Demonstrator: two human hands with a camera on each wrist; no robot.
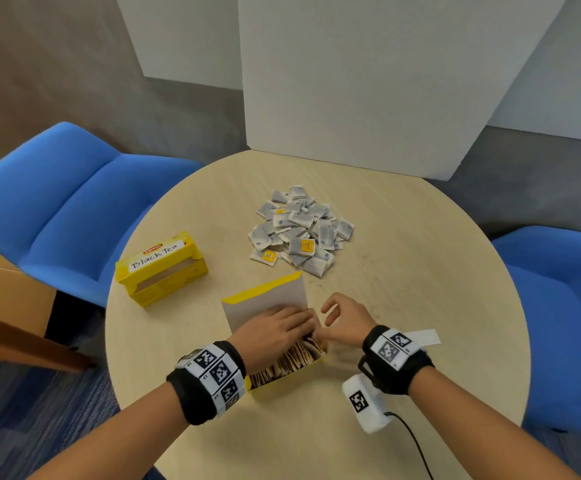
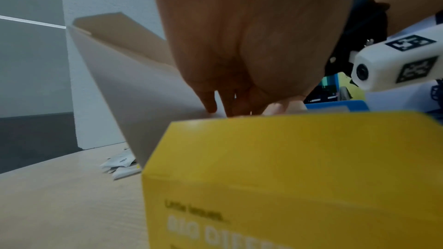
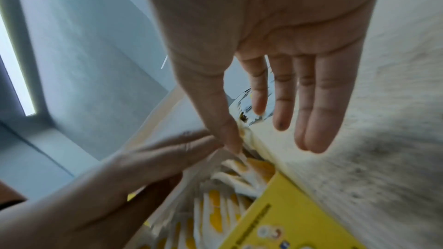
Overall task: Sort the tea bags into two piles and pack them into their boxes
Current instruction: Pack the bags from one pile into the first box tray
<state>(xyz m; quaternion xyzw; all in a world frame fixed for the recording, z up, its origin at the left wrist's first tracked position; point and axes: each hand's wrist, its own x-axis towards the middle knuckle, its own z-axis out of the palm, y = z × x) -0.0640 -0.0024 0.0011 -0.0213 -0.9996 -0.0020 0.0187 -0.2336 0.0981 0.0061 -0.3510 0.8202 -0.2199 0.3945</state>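
Left hand (image 1: 275,329) lies flat, fingers straight and together, pressing down on the row of bags (image 1: 296,358) inside the open box (image 1: 282,379) at the near-middle of the bench (image 1: 403,271). Right hand (image 1: 342,320) sits just beside it at the box's far end, thumb and forefinger bent, the rest loose; whether it pinches a bag I cannot tell from up here. The lid (image 1: 265,299) stands up behind both hands. The grey pile (image 1: 299,230) waits toward the far edge, and the Black Tea box (image 1: 162,268) toward the left edge, open.

Left wrist view: straight fingers (image 2: 210,101) reach down against the pale lid (image 2: 143,92), yellow box wall (image 2: 287,168) close below.

Right wrist view: right hand (image 3: 275,63) is spread, fingers (image 3: 309,111) straight, the thumb tip touching the bag tops (image 3: 239,177); left fingers (image 3: 155,150) come in flat from the side.

The trick, I'd say: keep the left palm level so the row stays upright, squeeze it toward one end, and let the thumb tuck stray corners below the rim before the lid comes down. Press gently, since paper bags crumple and tags snag.
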